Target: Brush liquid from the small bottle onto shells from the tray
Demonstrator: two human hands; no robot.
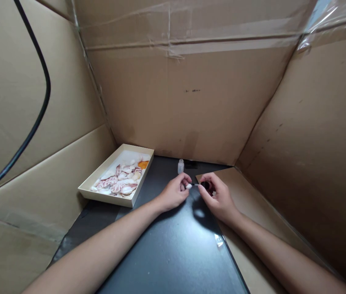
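Note:
Over the dark tabletop (167, 245), my left hand (174, 192) pinches a small white piece (189, 186) at its fingertips; I cannot make out whether it is a shell. Opposite it, my right hand (217, 196) holds a dark round cap (205, 185) with a thin stem (195, 184) that points at the white piece. The stem's tip seems to touch or nearly touch something dark by the left fingers. Just behind my left hand stands a small translucent bottle (180, 166), upright. To the left lies a shallow cream box (105, 197) of seashells (120, 179).
Cardboard walls (176, 102) enclose the table at the back and both sides. A flat cardboard sheet (252, 204) lies along the right. A black cable (46, 94) hangs at the upper left. A scrap of clear tape (218, 241) sticks near the tabletop's right edge.

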